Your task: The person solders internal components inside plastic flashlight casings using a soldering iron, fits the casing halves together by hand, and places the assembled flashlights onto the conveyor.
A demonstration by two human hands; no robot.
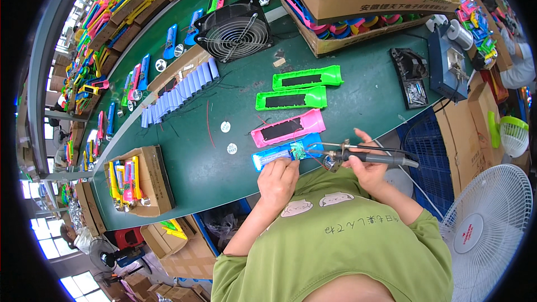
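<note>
Head view, looking down on a green bench [190,173]: the left hand [278,182] is curled shut, its fingertips pressing on the near edge of a blue shell [286,152] that lies flat at the bench's front edge, open side up, with a small circuit board [300,150] showing at its right end. The right hand [370,169] is closed around the dark handle of a soldering iron [366,157], held level — its metal tip points left and sits at the board, touching or just above it; I cannot tell which. A cord runs off the handle's right end.

Just behind the blue shell lies a pink shell [288,128], and behind that two green shells [291,99] [307,78], all parallel and tilted the same way. Two small white discs [225,127] [232,148] rest on the bench to the left of the pink shell, with a thin red wire [207,114] near them. Farther back stands a black fan [234,31], and left of it a row of pale blue cells [179,92] leans along an open carton.

At the bench's left end a brown box [146,182] holds yellow, pink and green parts. Big cartons [358,3] at the back right are packed with coloured shells. To the right sit a black tray [411,75] and a blue station [447,67] — and off the bench, at lower right, a white floor fan [492,223].
</note>
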